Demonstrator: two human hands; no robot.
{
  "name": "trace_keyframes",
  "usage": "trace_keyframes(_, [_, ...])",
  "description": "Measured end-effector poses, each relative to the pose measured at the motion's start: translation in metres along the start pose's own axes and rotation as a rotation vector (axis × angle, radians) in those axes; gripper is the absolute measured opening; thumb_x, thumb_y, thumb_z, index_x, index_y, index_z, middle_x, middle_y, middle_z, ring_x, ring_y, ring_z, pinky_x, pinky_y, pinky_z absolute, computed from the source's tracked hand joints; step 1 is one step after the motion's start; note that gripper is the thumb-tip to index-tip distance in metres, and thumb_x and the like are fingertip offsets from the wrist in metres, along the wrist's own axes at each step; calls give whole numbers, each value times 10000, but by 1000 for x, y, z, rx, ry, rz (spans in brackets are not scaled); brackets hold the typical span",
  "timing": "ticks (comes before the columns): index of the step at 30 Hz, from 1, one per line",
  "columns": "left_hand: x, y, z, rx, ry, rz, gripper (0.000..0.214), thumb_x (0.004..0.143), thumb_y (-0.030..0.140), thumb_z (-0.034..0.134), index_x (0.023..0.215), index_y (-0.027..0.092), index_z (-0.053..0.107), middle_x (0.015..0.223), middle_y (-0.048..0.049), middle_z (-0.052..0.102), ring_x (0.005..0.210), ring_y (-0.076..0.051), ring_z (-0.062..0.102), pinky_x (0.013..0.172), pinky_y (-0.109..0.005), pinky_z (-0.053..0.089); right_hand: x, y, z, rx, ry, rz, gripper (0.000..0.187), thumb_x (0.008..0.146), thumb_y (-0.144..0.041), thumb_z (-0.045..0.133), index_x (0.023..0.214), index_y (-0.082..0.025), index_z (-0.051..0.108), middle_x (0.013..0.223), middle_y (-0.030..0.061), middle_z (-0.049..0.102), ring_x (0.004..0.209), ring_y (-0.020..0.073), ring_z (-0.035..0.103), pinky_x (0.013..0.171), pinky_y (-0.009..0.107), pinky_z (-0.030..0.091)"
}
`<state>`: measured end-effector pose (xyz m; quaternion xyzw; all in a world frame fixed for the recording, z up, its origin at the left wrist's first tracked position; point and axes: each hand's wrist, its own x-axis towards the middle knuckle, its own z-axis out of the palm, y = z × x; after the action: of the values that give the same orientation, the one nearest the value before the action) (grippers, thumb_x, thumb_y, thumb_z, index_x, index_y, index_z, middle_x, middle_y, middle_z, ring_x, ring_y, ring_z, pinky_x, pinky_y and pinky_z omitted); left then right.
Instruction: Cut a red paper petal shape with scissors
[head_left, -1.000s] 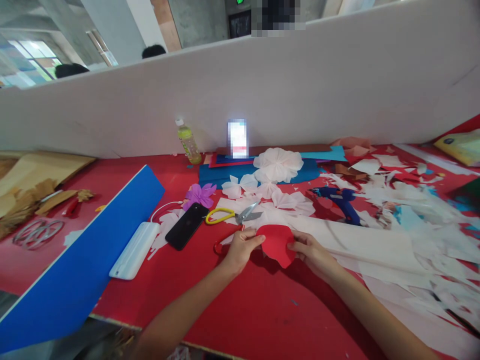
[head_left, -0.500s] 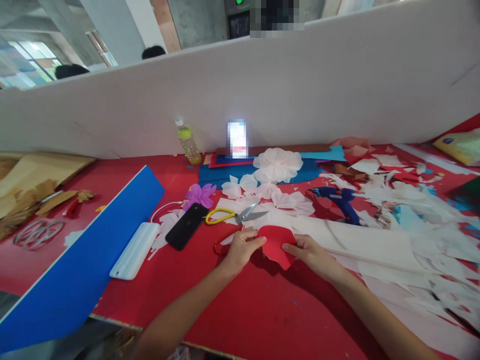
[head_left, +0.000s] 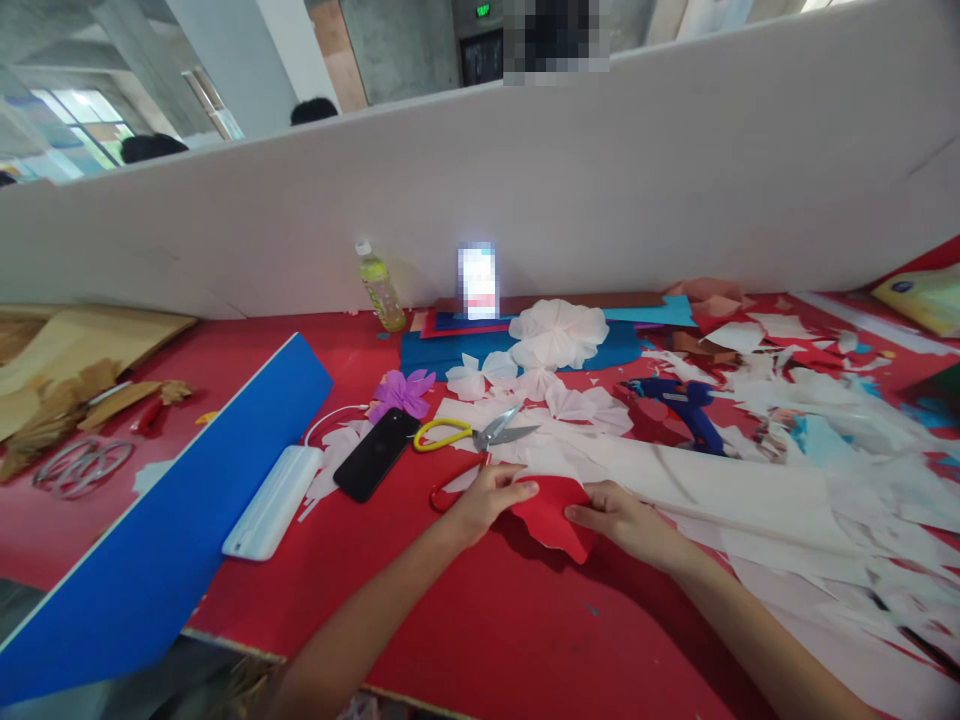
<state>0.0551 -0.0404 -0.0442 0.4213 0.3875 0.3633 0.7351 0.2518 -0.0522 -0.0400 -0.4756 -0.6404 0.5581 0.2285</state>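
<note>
A piece of red paper (head_left: pixel 553 512) with a wavy lower edge is held between my two hands, just above the red table. My left hand (head_left: pixel 489 498) pinches its left side, thumb on top. On the right edge, my right hand (head_left: pixel 616 515) grips it between thumb and fingers. Right behind my left hand lie scissors (head_left: pixel 484 438) with one yellow and one red handle, blades apart. White paper flowers (head_left: pixel 559 333) and white paper sheets (head_left: pixel 720 485) spread out beyond the hands.
Left of me are a black phone (head_left: pixel 376 455), a white power bank (head_left: pixel 272 502), a purple paper flower (head_left: pixel 403 393) and a slanting blue board (head_left: pixel 165 510). A blue glue gun (head_left: pixel 686 405) and paper scraps lie right. A bottle (head_left: pixel 381 288) stands by the white partition (head_left: pixel 645 170).
The red paper has tipped and shifted slightly lower between my hands, its top edge now bending down. Both hands keep their hold. The view has moved a little.
</note>
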Motion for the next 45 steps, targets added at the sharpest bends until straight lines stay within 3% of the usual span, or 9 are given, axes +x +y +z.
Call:
trace_keyframes(4, [-3, -1, 3, -18, -39, -76, 327, 594, 405, 744, 693, 110, 643, 643, -32, 615, 613, -142, 553, 641, -263, 398, 0, 3, 1, -8, -46, -13, 344, 761, -459, 526, 563, -182, 476, 525, -48, 390, 504, 98, 320, 497, 250, 281])
trace_keyframes(9, [-4, -1, 5, 49, -7, -38, 351, 634, 452, 707, 605, 115, 614, 598, -21, 601, 553, -120, 523, 563, -241, 369, 0, 3, 1, 30, -57, -4, 320, 773, -439, 531, 594, -174, 532, 550, -30, 476, 517, 110, 385, 522, 259, 326])
trace_keyframes(17, [-2, -5, 6, -106, -6, 2, 323, 674, 427, 691, 695, 109, 640, 594, -26, 610, 595, -141, 557, 643, -273, 408, 0, -3, 6, 425, -82, -10, 253, 780, -407, 567, 838, -162, 596, 763, 17, 628, 699, 166, 573, 657, 294, 432])
trace_keyframes(24, [-1, -6, 8, -149, 25, 19, 320, 670, 411, 697, 642, 103, 612, 599, -26, 601, 584, -123, 536, 631, -259, 398, 2, -1, 7, 405, 6, -5, 285, 774, -442, 561, 749, -158, 570, 679, 4, 587, 643, 154, 553, 617, 281, 422])
trace_keyframes(33, [5, -1, -5, 216, 144, 151, 246, 665, 381, 675, 653, 136, 647, 670, -11, 612, 706, -155, 562, 686, -258, 420, 3, 0, 0, 237, 90, -48, 310, 780, -457, 530, 667, -169, 550, 626, -14, 534, 574, 121, 449, 563, 256, 355])
trace_keyframes(37, [2, 12, -7, 241, 190, 132, 267, 697, 384, 608, 737, 124, 649, 757, -39, 626, 623, -137, 563, 614, -266, 462, 2, -1, -4, 230, 136, -15, 321, 761, -472, 538, 651, -170, 544, 596, -16, 519, 550, 117, 435, 524, 248, 333])
trace_keyframes(40, [0, 24, -16, 463, 217, 233, 322, 780, 360, 498, 994, 147, 612, 881, -63, 634, 697, -150, 594, 625, -265, 486, 1, 0, -8, 223, 175, 16, 318, 748, -479, 547, 673, -170, 553, 596, -12, 532, 541, 118, 442, 494, 241, 321])
trace_keyframes(43, [-2, 36, -31, 1104, 397, 352, 282, 839, 296, 421, 1042, 184, 580, 1025, -80, 619, 923, -193, 576, 791, -310, 462, 3, 5, -12, 224, 214, 8, 323, 737, -479, 563, 646, -171, 533, 577, -19, 520, 514, 106, 425, 475, 233, 310])
trace_keyframes(45, [-4, 41, -38, 1518, 500, 238, 298, 825, 350, 465, 1034, 164, 568, 1062, -121, 602, 1032, -261, 533, 820, -365, 443, 3, 8, -15, 217, 239, -3, 330, 733, -489, 564, 643, -173, 532, 571, -20, 520, 511, 108, 431, 471, 232, 312])
